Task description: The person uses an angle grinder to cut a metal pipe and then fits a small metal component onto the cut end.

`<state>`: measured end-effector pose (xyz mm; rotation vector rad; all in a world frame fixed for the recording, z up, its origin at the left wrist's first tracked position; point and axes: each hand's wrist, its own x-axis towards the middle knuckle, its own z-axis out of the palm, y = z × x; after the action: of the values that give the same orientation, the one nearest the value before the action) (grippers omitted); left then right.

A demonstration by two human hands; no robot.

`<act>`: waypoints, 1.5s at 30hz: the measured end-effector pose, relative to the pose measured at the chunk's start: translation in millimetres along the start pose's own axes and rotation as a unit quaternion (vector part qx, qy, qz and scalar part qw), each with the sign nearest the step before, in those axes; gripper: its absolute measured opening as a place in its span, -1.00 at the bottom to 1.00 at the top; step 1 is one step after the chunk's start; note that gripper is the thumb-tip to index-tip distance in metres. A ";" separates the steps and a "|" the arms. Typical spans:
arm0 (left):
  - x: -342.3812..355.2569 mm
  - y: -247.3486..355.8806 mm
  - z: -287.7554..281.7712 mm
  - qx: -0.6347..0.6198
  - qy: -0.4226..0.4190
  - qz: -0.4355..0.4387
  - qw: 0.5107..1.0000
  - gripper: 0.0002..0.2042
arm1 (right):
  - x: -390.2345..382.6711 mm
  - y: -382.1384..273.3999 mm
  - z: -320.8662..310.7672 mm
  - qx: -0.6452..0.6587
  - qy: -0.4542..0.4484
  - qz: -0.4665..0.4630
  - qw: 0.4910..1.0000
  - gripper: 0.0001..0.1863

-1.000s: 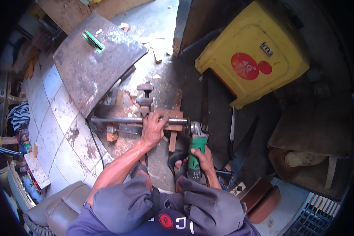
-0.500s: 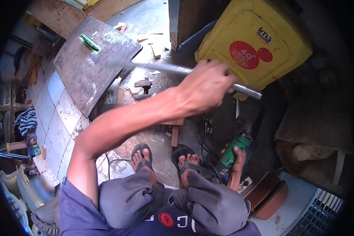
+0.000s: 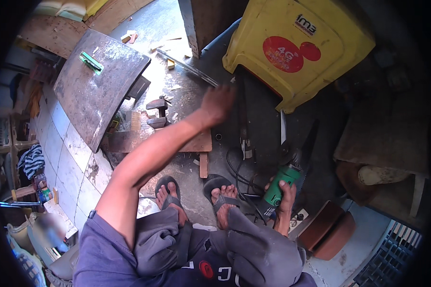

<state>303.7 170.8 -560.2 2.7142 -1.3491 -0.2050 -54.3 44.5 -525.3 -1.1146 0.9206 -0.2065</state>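
My left hand [image 3: 219, 103], blurred, reaches across to the middle of the floor, at the near end of a metal rod [image 3: 189, 68]. The rod appears to lie slanting on the floor among wood offcuts. The fingers are smeared, so I cannot tell whether they touch it. At the lower right, my right hand [image 3: 286, 193] is wrapped around the body of a green angle grinder [image 3: 276, 191]. Its head and dark disc point away from me. A black cord trails from the grinder beside my foot. A saw blade [image 3: 310, 155] lies beyond the grinder.
A yellow plastic stool [image 3: 297, 48] lies at the far right. At the left stands a dark metal-topped surface [image 3: 100, 76] with a green object [image 3: 91, 62] on it. A small vise or clamp [image 3: 158, 112] sits by a wooden board [image 3: 196, 142]. Brown blocks [image 3: 325, 232] lie near right.
My left hand has moved away and to the left with the rod, which was held raised and now looks low, near the floor. The grinder stays in my right hand.
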 end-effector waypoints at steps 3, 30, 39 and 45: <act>-32.6 37.3 11.1 0.099 -0.225 0.053 0.968 -0.57 | 8.2 4.1 0.1 -0.011 -0.019 0.014 1.000 -0.48; -169.0 -10.6 -51.5 -0.463 0.133 -0.089 0.872 -0.64 | 9.1 4.1 63.7 -0.152 -0.066 -0.024 0.986 -0.46; -180.4 -7.9 19.3 -0.326 0.201 -0.089 0.919 -0.55 | -2.2 -8.1 112.2 -0.439 -0.018 -0.062 0.896 -0.29; -185.5 2.8 23.7 -0.288 0.206 -0.143 0.924 -0.59 | -1.0 -16.4 133.0 -0.517 -0.030 -0.133 0.845 -0.25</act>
<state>186.7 316.4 -569.3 2.2592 -0.6418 -0.0354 45.9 127.8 -494.0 -2.2453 0.8078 0.1388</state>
